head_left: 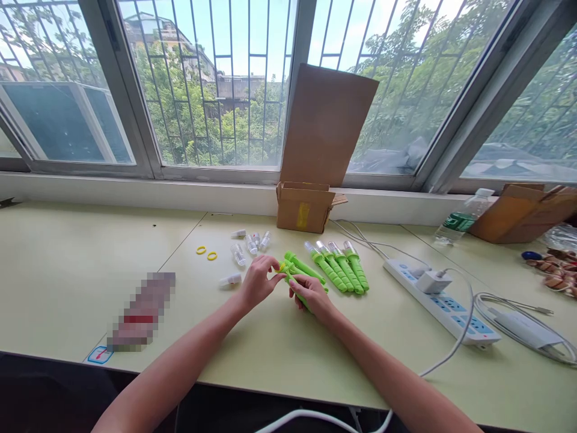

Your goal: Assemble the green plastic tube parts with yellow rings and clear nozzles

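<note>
My left hand (261, 279) pinches a small yellow ring (282, 267) at the top end of a green plastic handle. Around that green handle (289, 273) my right hand (312, 294) is closed, holding it tilted above the table. Right behind lie uncapped green handles (308, 267), partly hidden by my hands. Farther right, several green ribbed handles with clear tips (337, 268) rest side by side. Two loose yellow rings (211, 256) lie to the left. Several clear plastic caps (238, 254) are scattered beyond and beside my left hand.
A cardboard box (300, 207) with its flap raised stands against the window sill. On the right are a white power strip (444, 304) with a plugged-in charger, a coiled cable (525, 328), a water bottle (464, 216) and another box (523, 211). A blurred-out object (144, 310) lies left.
</note>
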`<state>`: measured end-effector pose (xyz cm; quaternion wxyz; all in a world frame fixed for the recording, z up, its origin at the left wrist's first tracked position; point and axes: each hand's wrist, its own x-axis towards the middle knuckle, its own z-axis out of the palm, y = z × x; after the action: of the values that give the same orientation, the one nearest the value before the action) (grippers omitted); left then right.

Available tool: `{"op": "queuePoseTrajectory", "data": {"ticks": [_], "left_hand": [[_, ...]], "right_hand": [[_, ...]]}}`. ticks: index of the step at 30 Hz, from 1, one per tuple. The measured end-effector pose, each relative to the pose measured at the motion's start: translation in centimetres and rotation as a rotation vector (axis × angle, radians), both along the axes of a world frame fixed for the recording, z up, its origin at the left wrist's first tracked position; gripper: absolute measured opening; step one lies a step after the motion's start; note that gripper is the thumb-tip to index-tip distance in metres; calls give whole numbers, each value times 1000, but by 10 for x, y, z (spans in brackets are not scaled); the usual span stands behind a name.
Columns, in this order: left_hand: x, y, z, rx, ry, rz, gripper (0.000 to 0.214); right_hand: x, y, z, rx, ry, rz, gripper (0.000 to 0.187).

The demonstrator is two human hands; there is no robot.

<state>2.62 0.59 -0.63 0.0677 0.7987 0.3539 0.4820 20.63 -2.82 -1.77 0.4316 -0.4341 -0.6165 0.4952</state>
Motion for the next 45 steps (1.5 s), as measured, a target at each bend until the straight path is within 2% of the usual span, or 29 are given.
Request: {"op": "queuePoseTrajectory", "data": {"ticks": [14, 21, 25, 37, 45], "left_hand": [[0, 0, -2, 32, -5, 15, 20], [0, -1, -5, 108, -24, 64, 20], [1, -1, -6, 121, -30, 72, 20], [3, -2, -5, 86, -16, 87, 20], [3, -3, -2, 70, -12, 81, 17]], "right_hand": [[0, -1, 0, 37, -77, 6, 35], [-3, -2, -4, 306, -306, -164, 29], [-2, 0, -7, 364, -386, -177, 29], [0, 0, -5, 285, -317, -136, 42], [0, 1, -5, 161, -224, -115, 45]]}}
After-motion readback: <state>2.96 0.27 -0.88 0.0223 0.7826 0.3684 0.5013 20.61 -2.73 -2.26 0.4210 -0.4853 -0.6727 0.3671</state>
